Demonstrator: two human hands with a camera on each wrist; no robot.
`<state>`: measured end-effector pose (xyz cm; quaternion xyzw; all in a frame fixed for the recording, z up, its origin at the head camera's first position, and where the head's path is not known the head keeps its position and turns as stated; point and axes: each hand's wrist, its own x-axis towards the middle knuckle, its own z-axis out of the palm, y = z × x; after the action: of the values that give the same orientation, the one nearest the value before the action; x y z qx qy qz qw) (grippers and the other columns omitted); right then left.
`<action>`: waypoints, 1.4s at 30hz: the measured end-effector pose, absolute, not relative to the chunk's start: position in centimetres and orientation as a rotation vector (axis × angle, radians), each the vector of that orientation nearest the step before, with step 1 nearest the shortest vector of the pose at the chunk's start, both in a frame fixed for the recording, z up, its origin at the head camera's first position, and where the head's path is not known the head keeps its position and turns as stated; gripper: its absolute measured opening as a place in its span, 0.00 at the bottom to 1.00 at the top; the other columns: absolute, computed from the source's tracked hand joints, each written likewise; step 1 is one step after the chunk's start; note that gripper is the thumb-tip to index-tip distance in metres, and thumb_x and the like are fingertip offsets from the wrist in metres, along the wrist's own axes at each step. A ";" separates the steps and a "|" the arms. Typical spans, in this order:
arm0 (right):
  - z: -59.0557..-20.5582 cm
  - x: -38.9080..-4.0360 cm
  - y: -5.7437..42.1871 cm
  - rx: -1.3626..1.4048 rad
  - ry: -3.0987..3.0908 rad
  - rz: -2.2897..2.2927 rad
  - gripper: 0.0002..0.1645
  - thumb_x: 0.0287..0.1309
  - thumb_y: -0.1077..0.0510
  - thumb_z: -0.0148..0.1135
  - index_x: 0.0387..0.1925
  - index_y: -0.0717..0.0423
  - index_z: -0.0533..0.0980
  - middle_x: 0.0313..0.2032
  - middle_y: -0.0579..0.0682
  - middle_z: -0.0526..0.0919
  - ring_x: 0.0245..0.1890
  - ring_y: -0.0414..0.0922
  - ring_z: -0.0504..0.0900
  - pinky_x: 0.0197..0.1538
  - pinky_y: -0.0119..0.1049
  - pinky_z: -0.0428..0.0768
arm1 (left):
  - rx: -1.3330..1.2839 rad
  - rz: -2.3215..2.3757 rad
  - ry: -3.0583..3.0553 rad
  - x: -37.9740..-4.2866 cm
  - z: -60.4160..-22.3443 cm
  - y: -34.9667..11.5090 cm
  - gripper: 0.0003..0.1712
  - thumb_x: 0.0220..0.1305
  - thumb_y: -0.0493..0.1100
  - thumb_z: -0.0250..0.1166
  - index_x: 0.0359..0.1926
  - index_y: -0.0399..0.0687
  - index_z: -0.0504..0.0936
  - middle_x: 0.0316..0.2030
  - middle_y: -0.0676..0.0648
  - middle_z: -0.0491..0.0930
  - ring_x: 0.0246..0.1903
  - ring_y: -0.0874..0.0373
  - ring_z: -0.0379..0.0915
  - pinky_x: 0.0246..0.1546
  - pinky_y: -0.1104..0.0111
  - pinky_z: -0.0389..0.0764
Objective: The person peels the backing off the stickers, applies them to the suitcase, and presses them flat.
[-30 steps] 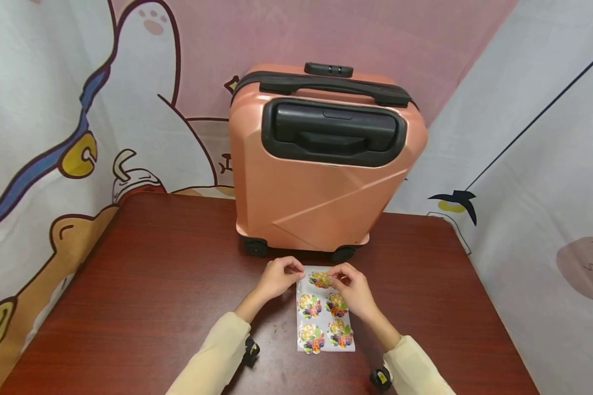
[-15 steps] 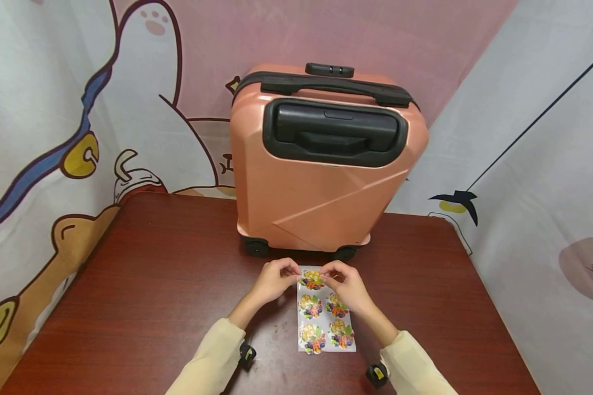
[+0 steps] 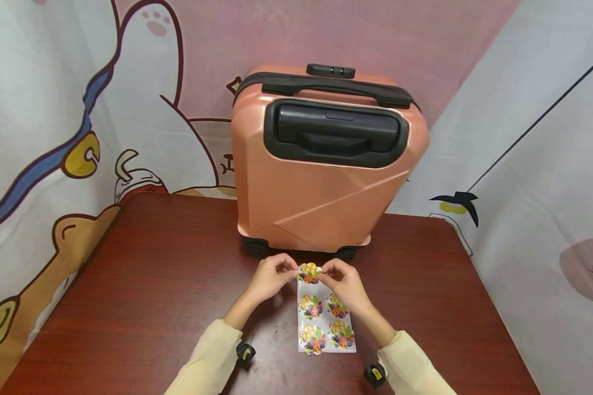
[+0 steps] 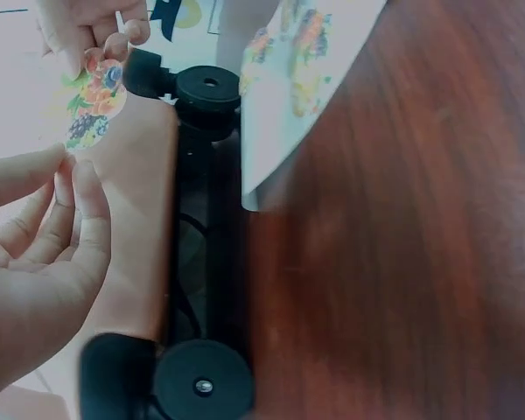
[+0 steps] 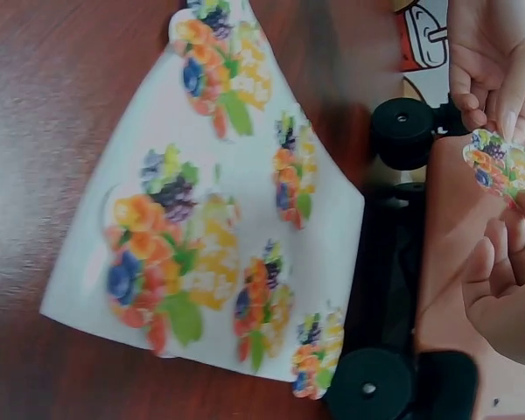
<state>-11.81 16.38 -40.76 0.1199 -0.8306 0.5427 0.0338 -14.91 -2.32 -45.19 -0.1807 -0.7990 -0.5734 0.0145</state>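
A round fruit-printed sticker (image 3: 308,272) is stretched between both hands, raised above the top end of a white sticker sheet (image 3: 323,346). My left hand (image 3: 272,278) pinches its left edge between thumb and fingertips. On the opposite edge, my right hand (image 3: 347,284) pinches it the same way. The left wrist view shows the sticker (image 4: 94,103) with grapes and a blueberry, bridging the two hands' fingertips. Several matching stickers lie on the sheet (image 5: 87,280) in the right wrist view, some reaching past its edge.
A pink hard-shell suitcase (image 3: 316,203) stands upright just beyond the hands, its black wheels (image 3: 257,248) close to the sheet's far end. Under everything is a dark reddish-brown table (image 3: 168,307). A cartoon-printed cloth (image 3: 197,66) hangs behind and at both sides.
The sticker has shifted left and up off the sheet's top end. My right hand has moved left with it, and my left hand has come to its left edge.
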 end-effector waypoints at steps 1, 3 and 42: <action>-40.5 -11.8 16.3 0.379 -2.546 1.664 0.05 0.47 0.76 0.61 0.27 0.70 0.73 0.24 0.60 0.77 0.23 0.42 0.72 0.26 0.27 0.70 | -0.557 -1.788 -2.473 -14.9 -44.9 -2.3 0.03 0.52 0.32 0.66 0.27 0.39 0.78 0.23 0.49 0.78 0.26 0.59 0.73 0.28 0.72 0.75; -39.9 -12.0 16.0 0.398 -2.525 1.647 0.05 0.47 0.76 0.61 0.27 0.70 0.73 0.24 0.60 0.76 0.22 0.42 0.72 0.25 0.27 0.69 | -0.544 -1.795 -2.442 -14.9 -44.4 -2.3 0.03 0.52 0.32 0.66 0.26 0.39 0.78 0.23 0.49 0.78 0.26 0.60 0.74 0.29 0.71 0.76; -31.0 -17.6 8.4 0.458 -2.057 1.306 0.07 0.43 0.69 0.66 0.23 0.64 0.73 0.20 0.54 0.75 0.19 0.44 0.72 0.25 0.29 0.70 | -0.202 -1.362 -1.916 -17.2 -32.7 -4.0 0.11 0.49 0.36 0.70 0.24 0.38 0.75 0.21 0.44 0.74 0.22 0.56 0.71 0.23 0.69 0.71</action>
<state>-17.61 8.43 -30.96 0.1748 -0.7846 0.4981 0.3251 -17.22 -3.99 -32.69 -0.0791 -0.7508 -0.5337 0.3811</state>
